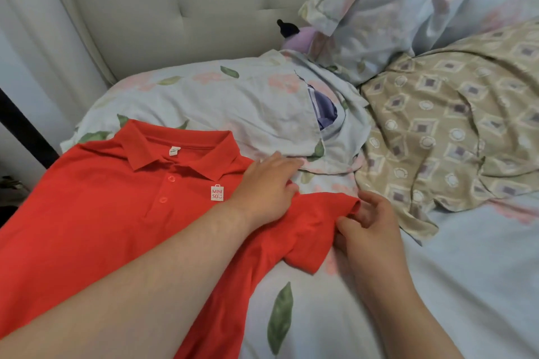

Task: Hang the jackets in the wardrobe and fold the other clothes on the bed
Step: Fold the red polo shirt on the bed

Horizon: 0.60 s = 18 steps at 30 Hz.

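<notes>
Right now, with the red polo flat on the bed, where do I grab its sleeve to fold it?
Pinch the sleeve at its cuff edge, coming from the right, as the right hand does. It lies flat and sticks out that way, while the left hand pins the polo at the shoulder, so it should fold cleanly.

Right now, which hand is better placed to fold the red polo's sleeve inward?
Right. The right hand pinches the sleeve cuff in its fingers; the left hand rests on the red polo at the shoulder, likely anchoring it.
</notes>
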Each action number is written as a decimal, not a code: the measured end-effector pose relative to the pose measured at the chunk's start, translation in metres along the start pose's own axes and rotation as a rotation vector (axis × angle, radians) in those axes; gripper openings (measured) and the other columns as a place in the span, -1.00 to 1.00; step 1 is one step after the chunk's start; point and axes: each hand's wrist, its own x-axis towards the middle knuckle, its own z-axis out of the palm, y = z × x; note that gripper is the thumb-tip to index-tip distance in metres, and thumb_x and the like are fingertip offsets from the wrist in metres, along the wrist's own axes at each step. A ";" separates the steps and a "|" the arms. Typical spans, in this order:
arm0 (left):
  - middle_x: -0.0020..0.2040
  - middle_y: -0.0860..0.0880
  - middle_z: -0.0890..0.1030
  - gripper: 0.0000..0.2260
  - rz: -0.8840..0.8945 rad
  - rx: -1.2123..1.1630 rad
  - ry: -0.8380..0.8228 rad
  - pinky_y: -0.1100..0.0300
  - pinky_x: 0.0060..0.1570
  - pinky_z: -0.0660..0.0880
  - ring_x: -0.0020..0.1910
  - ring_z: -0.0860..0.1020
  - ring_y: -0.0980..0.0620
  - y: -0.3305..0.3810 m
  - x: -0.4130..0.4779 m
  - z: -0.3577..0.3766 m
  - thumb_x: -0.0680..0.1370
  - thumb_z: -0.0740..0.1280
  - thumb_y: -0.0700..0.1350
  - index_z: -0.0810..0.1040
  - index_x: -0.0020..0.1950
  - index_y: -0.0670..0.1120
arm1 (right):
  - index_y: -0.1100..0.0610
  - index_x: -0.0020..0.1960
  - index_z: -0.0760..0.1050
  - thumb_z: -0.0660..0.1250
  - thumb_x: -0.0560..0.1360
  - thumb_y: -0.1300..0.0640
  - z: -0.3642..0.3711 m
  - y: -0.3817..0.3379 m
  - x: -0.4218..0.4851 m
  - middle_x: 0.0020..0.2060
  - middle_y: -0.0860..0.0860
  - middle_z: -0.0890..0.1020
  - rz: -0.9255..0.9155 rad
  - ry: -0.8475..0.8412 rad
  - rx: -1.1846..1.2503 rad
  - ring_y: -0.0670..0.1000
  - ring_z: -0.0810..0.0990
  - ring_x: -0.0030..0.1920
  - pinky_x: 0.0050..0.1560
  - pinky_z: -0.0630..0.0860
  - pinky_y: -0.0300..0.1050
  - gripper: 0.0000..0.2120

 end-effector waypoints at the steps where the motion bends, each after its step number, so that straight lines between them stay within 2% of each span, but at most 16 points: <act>1: 0.38 0.02 0.48 -0.60 0.003 0.048 -0.086 0.09 0.39 0.24 0.40 0.37 -0.02 -0.002 0.011 0.001 0.56 0.33 0.01 0.46 0.40 0.06 | -0.07 0.08 0.44 0.35 0.31 0.09 -0.001 -0.001 0.000 -0.10 0.00 0.70 0.016 0.042 -0.015 0.09 0.71 -0.10 0.06 0.60 0.28 -0.66; 3: 0.16 0.08 0.60 -0.74 0.011 0.100 -0.162 0.11 0.19 0.39 0.23 0.49 0.01 -0.007 0.021 0.000 0.48 0.39 0.10 0.59 0.16 0.12 | 0.08 -0.05 0.48 0.35 0.26 -0.16 -0.003 -0.007 -0.003 -0.25 0.03 0.69 0.061 0.055 -0.146 0.07 0.71 -0.24 -0.07 0.63 0.18 -0.61; 5: -0.09 0.17 0.60 -0.95 0.008 0.094 -0.193 0.13 0.05 0.41 0.09 0.54 0.05 -0.011 0.023 -0.002 0.47 0.40 0.08 0.56 -0.14 0.15 | 0.27 -0.18 0.52 0.37 0.30 -0.27 -0.004 -0.015 -0.009 -0.43 0.07 0.66 0.129 -0.076 -0.199 0.05 0.66 -0.42 -0.28 0.61 0.00 -0.44; 7: -0.21 0.20 0.55 -0.84 -0.028 0.050 -0.209 0.10 0.04 0.43 0.00 0.55 0.07 -0.015 0.025 -0.001 0.49 0.38 0.01 0.49 -0.27 0.12 | 0.27 -0.24 0.56 0.45 0.31 -0.29 -0.003 -0.019 -0.019 -0.48 0.09 0.63 0.149 -0.228 -0.334 -0.02 0.58 -0.50 -0.40 0.49 -0.12 -0.43; 9: -0.25 0.16 0.54 -0.85 -0.117 -0.134 -0.117 0.13 0.00 0.45 -0.09 0.55 0.06 -0.015 0.028 0.003 0.53 0.35 -0.05 0.51 -0.24 0.04 | 0.19 -0.24 0.59 0.56 0.27 -0.11 0.000 -0.019 -0.026 -0.49 0.02 0.60 0.079 -0.298 -0.403 -0.09 0.50 -0.48 -0.36 0.43 -0.12 -0.63; 11: -0.27 0.12 0.52 -0.84 -0.212 -0.354 0.055 0.32 -0.22 0.40 -0.23 0.49 0.10 -0.014 0.032 0.008 0.57 0.33 -0.11 0.51 -0.23 -0.02 | 0.11 -0.19 0.56 0.57 0.30 0.17 0.006 -0.015 -0.029 -0.45 -0.01 0.58 0.041 -0.285 -0.356 -0.10 0.49 -0.45 -0.33 0.45 -0.12 -0.80; 12: -0.28 0.11 0.50 -0.82 -0.263 -0.425 0.127 0.40 -0.35 0.33 -0.29 0.44 0.15 -0.013 0.034 0.010 0.58 0.31 -0.12 0.50 -0.23 -0.03 | 0.08 -0.15 0.53 0.53 0.33 0.26 0.008 -0.014 -0.030 -0.45 -0.01 0.57 0.042 -0.260 -0.322 -0.11 0.49 -0.46 -0.36 0.45 -0.16 -0.79; 13: -0.28 0.11 0.49 -0.81 -0.308 -0.455 0.184 0.43 -0.38 0.32 -0.31 0.41 0.19 -0.013 0.035 0.011 0.59 0.29 -0.12 0.48 -0.23 -0.03 | 0.08 -0.11 0.50 0.46 0.36 0.34 0.009 -0.014 -0.029 -0.46 -0.03 0.55 0.048 -0.235 -0.269 -0.13 0.47 -0.49 -0.40 0.42 -0.22 -0.76; 16: -0.25 0.10 0.48 -0.82 -0.388 -0.436 0.305 0.40 -0.35 0.29 -0.29 0.39 0.20 -0.020 0.033 0.015 0.61 0.25 -0.14 0.43 -0.19 -0.03 | 0.10 -0.11 0.46 0.25 0.37 0.50 -0.004 -0.023 -0.022 -0.51 -0.05 0.46 0.068 -0.247 -0.110 -0.09 0.40 -0.54 -0.51 0.31 -0.27 -0.69; 18: -0.24 0.08 0.48 -0.84 -0.376 -0.388 0.307 0.31 -0.30 0.29 -0.25 0.41 0.10 -0.024 0.027 0.017 0.62 0.26 -0.15 0.45 -0.17 -0.06 | 0.09 -0.12 0.46 0.20 0.35 0.53 -0.016 -0.028 -0.017 -0.47 -0.02 0.41 0.058 -0.331 -0.162 -0.05 0.31 -0.50 -0.50 0.23 -0.24 -0.65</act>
